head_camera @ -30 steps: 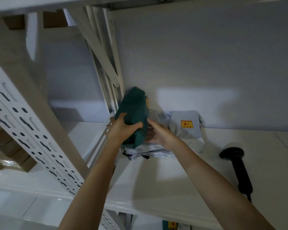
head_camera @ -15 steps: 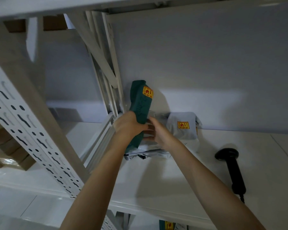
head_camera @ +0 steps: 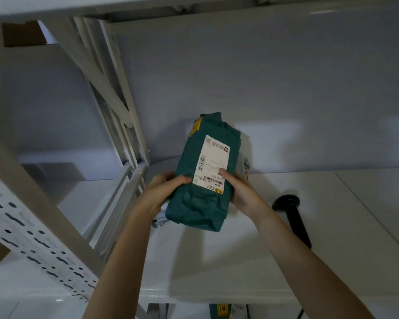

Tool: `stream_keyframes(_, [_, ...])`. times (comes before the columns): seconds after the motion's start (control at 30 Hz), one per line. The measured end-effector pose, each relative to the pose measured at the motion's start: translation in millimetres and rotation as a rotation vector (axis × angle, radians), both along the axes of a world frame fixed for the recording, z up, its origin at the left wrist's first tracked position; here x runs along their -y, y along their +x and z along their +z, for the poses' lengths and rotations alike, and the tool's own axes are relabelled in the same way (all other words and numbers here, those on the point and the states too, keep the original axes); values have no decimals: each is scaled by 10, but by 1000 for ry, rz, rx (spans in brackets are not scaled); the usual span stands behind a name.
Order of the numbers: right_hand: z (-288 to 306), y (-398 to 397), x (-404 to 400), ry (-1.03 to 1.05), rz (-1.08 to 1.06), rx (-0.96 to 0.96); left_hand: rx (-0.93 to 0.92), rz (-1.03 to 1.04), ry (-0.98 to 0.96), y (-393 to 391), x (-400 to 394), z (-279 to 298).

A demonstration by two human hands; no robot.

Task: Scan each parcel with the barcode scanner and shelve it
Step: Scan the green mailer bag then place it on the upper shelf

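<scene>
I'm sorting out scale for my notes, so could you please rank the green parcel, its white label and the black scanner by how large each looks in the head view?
1. Green parcel, clearly largest.
2. White label and scanner: they look similar, and the scanner is partly hidden behind the right arm, so no ranking between them.

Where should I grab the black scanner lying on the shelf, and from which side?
Grip the barcode scanner round its long handle, coming from above on the right. It lies flat on the shelf, head toward the wall, just beside the right hand, which holds the green parcel.
</scene>
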State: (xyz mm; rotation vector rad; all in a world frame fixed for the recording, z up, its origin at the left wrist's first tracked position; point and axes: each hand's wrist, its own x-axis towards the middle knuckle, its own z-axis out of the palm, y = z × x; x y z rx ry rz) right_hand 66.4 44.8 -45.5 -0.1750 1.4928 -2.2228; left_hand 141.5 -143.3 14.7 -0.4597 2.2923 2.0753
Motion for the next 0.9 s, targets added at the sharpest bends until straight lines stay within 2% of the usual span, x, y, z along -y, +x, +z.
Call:
stream_keyframes(0.2, [214,78,-371,308,-49,-229,-13,-61,-117,-206,-137,-20])
stream_keyframes(0.3, [299,129,-520,327,-108,-279,-39,-71,-62,-224,-254,-87])
stream_keyframes(0.4, [303,140,-671,411,-269,-301,-55,-48,25,-233,-351,-139])
stream_keyframes(0.47, [207,104,-817,629,-442,-322,-59,-37,71,-232,-392,-157])
stream_keyframes(0.53, [0,62,-1031,959,-539,-292,-63,-32,99,-226,-408,-171])
stream_keyframes(0.6, [-247,73,-1233,1234,-480,-185,-64,-28,108,-223,-411,-183])
stream_keyframes(0.63, [-355,99,-1305,1293,-420,-119,-61,-27,108,-223,-413,-187])
stream_keyframes(0.77, [-656,193,-1358,1210,-282,27,-49,-43,113,-237,-447,-200])
stream_keyframes(0.83, [-690,191,-1346,1144,-321,57,-50,-45,121,-245,-463,-196])
stream_keyframes(0.9, [-635,180,-1343,983,-379,156,-59,-40,129,-246,-469,-188])
